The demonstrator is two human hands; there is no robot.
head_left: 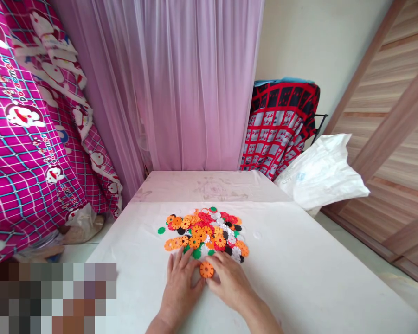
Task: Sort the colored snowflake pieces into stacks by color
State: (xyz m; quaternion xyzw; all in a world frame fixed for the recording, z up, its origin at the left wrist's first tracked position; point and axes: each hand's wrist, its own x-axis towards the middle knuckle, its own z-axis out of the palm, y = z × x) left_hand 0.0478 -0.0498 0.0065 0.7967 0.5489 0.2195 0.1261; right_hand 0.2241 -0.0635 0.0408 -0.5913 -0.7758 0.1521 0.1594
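An orange notched plastic disc [206,269] with slots round its rim stands between my two hands, low over the white table. My right hand [229,279] has its thumb and index finger bent round the disc's right side. From the other side, my left hand [182,279] brings its thumb and index fingertips to the disc's left edge, while its other fingers stretch toward the pile. Just beyond my fingertips lies a loose heap of notched discs [198,232] in orange, red, green, white and black. Whether further discs are stacked behind the held one is hidden.
The white-covered table [285,278] runs back to a pink curtain [202,93]. A stray green disc [161,230] lies left of the heap. At the right stand a white plastic bag [323,171] and wooden cupboard doors [396,139]. Patterned pink cloth [31,130] hangs at the left.
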